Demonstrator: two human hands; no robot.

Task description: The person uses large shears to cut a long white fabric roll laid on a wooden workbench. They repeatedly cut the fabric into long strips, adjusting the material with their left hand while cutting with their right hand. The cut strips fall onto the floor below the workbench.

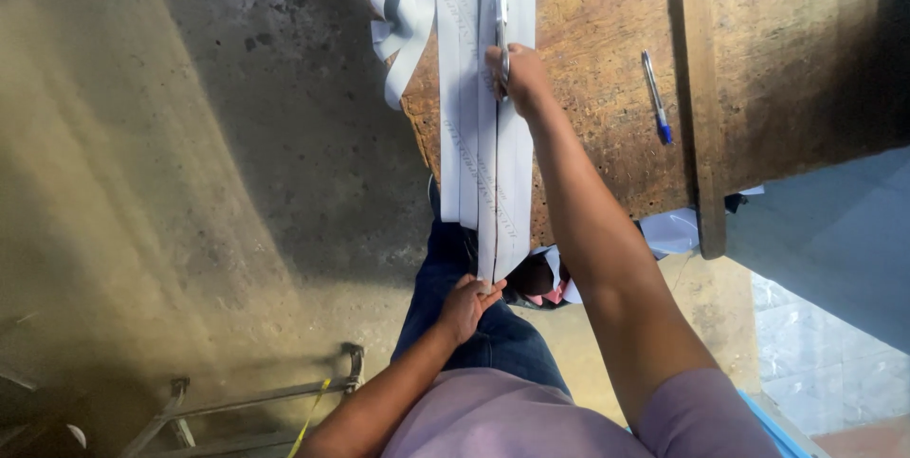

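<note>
I saw white strips (479, 126) of paper or fabric, printed along their length, lying side by side on the wooden surface (597, 31) and hanging over its near edge. I counted about four flat lengths in the main bundle, though the overlaps made the count uncertain, and a few more looped loosely off the far left edge of the surface. One pair of scissors (501, 17) stood along the strips, blades pointing away from me, running between two of the lengths.

My right hand (517, 79) was closed around the scissor handles, arm stretched out over the surface. My left hand (466, 306) sat low, just above my knee, fingers pinching the hanging end of one strip and keeping it taut; the two hands were well apart, one at each end of the same length.

One pen (656, 98) with a blue tip lay on the surface to the right of the strips, apart from them, close to a raised wooden rail (700, 88). Under the surface edge I could see some white paper scraps (668, 230). Below were my blue trousers (474, 325), the bare concrete floor (190, 183), and one metal frame (256, 401) lying at lower left.
</note>
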